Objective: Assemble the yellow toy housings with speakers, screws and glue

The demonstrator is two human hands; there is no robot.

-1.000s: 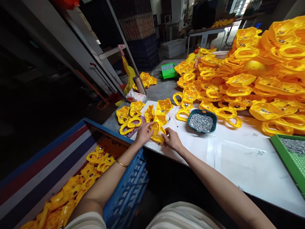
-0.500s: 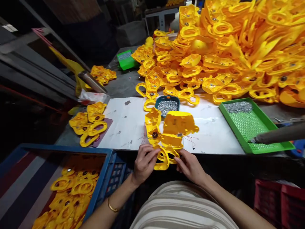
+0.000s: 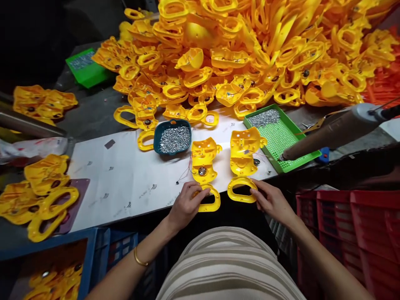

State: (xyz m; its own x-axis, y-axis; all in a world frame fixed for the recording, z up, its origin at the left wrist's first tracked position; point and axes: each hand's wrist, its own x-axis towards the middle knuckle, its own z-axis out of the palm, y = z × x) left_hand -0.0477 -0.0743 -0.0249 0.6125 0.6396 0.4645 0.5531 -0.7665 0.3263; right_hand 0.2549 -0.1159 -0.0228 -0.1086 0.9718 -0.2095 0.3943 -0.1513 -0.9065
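Observation:
My left hand (image 3: 189, 204) is closed on the looped handle of one yellow plastic shell half (image 3: 204, 173). That half lies hollow side up, with a round metal-and-black part in it and thin wires at its left. My right hand (image 3: 271, 200) pinches the handle loop of a second yellow shell half (image 3: 243, 164), also hollow side up. The two halves lie side by side and apart on the white board (image 3: 121, 175), their handles reaching past its front edge. Beside the right half is a small round dark part (image 3: 256, 162).
A dark teal tray (image 3: 173, 152) of small screws stands behind the left half. At right is a green tray (image 3: 289, 139) with screws, a powered screwdriver (image 3: 331, 131) over it. Yellow shells (image 3: 200, 58) are heaped at the back. A blue crate (image 3: 93, 254) stands lower left, red crates (image 3: 331, 225) lower right.
The two yellow shell halves, close together before, are now spread apart, the right one turned open side up. My hands have moved apart with them. The view has swung right.

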